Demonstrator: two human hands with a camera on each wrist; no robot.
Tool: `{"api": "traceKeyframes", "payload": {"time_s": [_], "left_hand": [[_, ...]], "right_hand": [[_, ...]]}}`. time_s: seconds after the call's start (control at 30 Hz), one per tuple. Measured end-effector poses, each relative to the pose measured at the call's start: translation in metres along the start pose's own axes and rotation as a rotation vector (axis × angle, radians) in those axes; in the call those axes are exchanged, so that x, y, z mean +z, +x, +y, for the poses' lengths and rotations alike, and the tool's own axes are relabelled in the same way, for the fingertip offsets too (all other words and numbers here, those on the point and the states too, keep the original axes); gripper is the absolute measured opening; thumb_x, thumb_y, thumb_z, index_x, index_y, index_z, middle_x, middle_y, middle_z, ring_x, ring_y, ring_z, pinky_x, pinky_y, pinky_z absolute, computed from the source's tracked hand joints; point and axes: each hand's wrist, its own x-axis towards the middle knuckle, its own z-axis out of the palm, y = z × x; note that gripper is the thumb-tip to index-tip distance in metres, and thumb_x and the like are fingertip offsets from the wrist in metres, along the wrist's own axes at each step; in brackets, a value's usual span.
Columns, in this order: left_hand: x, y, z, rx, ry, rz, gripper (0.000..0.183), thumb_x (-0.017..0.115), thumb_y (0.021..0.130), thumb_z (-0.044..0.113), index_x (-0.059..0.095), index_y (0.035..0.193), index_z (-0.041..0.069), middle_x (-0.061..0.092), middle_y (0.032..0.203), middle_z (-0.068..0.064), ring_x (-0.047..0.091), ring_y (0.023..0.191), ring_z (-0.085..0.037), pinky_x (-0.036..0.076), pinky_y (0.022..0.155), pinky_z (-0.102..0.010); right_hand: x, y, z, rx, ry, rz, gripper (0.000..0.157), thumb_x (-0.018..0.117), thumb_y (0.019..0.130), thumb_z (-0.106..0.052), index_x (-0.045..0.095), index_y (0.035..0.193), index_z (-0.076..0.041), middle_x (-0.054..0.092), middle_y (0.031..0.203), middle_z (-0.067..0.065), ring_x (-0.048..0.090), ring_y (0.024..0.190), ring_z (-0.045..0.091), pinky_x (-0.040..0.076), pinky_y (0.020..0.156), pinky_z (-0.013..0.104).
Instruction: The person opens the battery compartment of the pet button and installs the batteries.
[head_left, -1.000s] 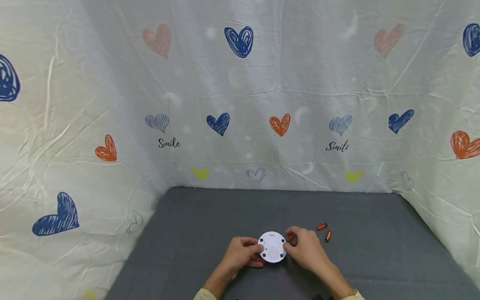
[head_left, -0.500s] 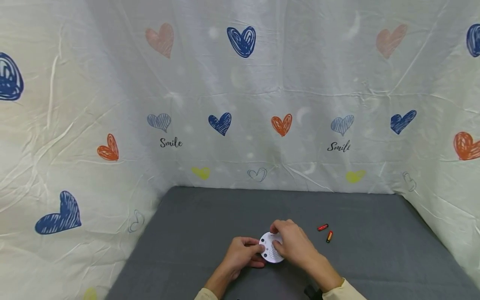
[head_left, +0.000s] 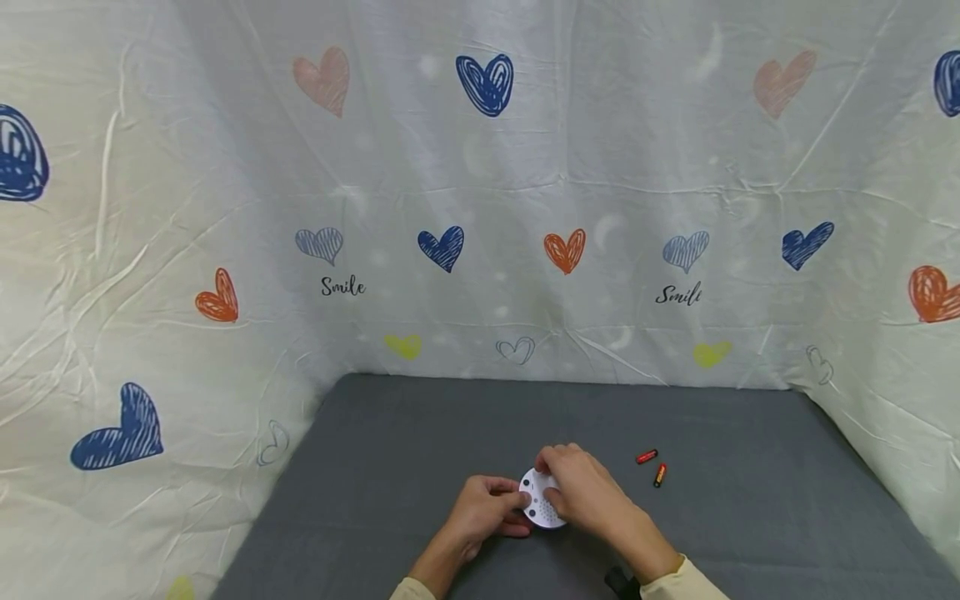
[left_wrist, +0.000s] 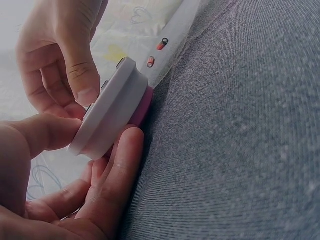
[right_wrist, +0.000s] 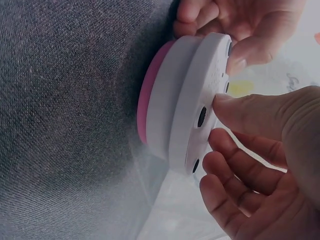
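Note:
A round white device (head_left: 537,503) stands face up over the grey cloth, with a cluster of small holes in its face. In the right wrist view, dark round feet (right_wrist: 201,117) dot that face, and a pink underside (right_wrist: 152,95) is on the cloth side. My left hand (head_left: 486,510) holds its left edge, thumb on the face and fingers beneath. My right hand (head_left: 588,490) is over the right part of the face; its thumb (right_wrist: 240,112) presses there, and the bent fingers have their tips close by the far rim. The covered part of the face is hidden in the head view.
Two small red-and-black batteries, one a lying battery (head_left: 647,457) and the other an angled battery (head_left: 660,476), are right of my right hand. Grey cloth (head_left: 420,425) covers the table. A white curtain (head_left: 615,150) with printed hearts hangs behind and at both sides.
My right hand has moved left from the device's right edge onto its face, then stayed there with small finger movement. My left hand keeps its hold; the batteries lie as before.

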Motion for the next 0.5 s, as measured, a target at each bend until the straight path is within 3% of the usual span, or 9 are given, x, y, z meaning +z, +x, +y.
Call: {"api": "traceKeyframes", "payload": {"time_s": [0.5], "left_hand": [[0.0012, -0.0005, 0.0005, 0.007, 0.019, 0.01, 0.03, 0.072, 0.087, 0.009, 0.065, 0.112, -0.008, 0.071, 0.092, -0.014, 0.074, 0.07, -0.024, 0.066, 0.063, -0.038]], "right_hand": [[0.0004, -0.0007, 0.0028, -0.028, 0.0, -0.037, 0.021, 0.078, 0.081, -0.008, 0.066, 0.096, -0.016, 0.06, 0.092, -0.004, 0.054, 0.086, 0.014, 0.052, 0.071, 0.032]]}}
